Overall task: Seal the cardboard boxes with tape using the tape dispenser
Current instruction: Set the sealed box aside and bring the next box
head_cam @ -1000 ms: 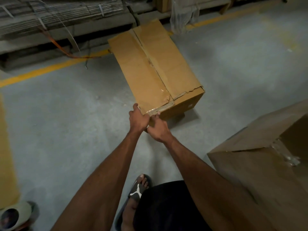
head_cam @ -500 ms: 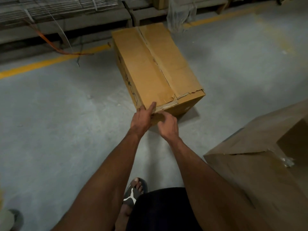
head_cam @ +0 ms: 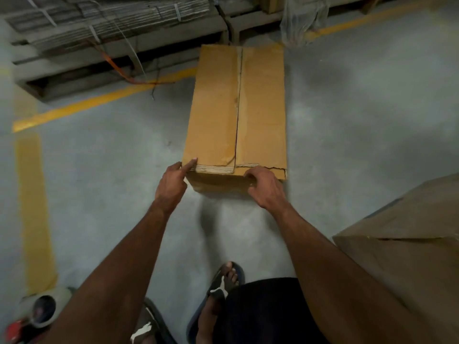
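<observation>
A long brown cardboard box lies on the concrete floor, its two top flaps meeting along a bare centre seam. My left hand is at the box's near left corner, index finger stretched onto the top edge. My right hand rests with curled fingers against the near end face, under the torn right flap edge. Neither hand holds anything. A tape dispenser with a roll of tape and a red part lies on the floor at the bottom left, away from both hands.
A second, larger cardboard box stands at the right, close to my right arm. Pallets with strapped flat cardboard line the back wall behind yellow floor lines. My sandalled feet are below.
The box has turned from a slant to lie straight away from me. My hands have spread apart from the near corner to the two ends of the near edge.
</observation>
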The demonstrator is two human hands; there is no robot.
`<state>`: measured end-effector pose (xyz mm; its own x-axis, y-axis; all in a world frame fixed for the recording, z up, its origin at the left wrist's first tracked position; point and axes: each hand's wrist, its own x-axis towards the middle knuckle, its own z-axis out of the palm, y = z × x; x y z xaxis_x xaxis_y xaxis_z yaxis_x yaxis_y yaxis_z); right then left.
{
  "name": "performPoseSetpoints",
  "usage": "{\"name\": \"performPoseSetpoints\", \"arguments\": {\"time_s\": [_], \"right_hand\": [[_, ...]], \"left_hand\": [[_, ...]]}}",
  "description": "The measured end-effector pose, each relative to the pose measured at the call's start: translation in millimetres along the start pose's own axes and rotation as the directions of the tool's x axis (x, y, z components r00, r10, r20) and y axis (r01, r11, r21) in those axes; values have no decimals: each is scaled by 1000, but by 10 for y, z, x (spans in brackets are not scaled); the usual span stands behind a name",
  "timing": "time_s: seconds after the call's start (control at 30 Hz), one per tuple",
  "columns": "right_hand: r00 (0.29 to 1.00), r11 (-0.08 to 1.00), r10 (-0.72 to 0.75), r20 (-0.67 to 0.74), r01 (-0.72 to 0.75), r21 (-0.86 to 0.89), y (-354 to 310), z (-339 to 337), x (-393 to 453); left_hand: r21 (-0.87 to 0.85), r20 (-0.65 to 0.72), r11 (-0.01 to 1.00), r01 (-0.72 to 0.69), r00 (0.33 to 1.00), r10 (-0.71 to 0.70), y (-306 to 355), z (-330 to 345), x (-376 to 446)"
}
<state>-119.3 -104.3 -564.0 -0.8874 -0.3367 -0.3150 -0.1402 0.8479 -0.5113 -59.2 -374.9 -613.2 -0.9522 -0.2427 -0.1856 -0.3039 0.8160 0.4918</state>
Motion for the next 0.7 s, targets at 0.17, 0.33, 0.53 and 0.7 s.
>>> {"name": "performPoseSetpoints", "arguments": {"time_s": [0.17,0.33,0.53,0.7], "right_hand": [[988,985,98,-121,-114,-132,-100,-51,57],[911,904,412,-39,-413,-108,-5,-16,52],[887,879,446,120,-460,125,-82,79,-63],[873,905,414,260,-424,-17,-263,234,-236]], "left_hand": [[-65,-34,995,71,997,-73,264,-86,38],[-244,6,944,221,974,-227,608,-19,266],[-128,64,966,225,974,-218,468,-30,210],[-169,139,926,337,938,-316,107,-284,-177]]}}
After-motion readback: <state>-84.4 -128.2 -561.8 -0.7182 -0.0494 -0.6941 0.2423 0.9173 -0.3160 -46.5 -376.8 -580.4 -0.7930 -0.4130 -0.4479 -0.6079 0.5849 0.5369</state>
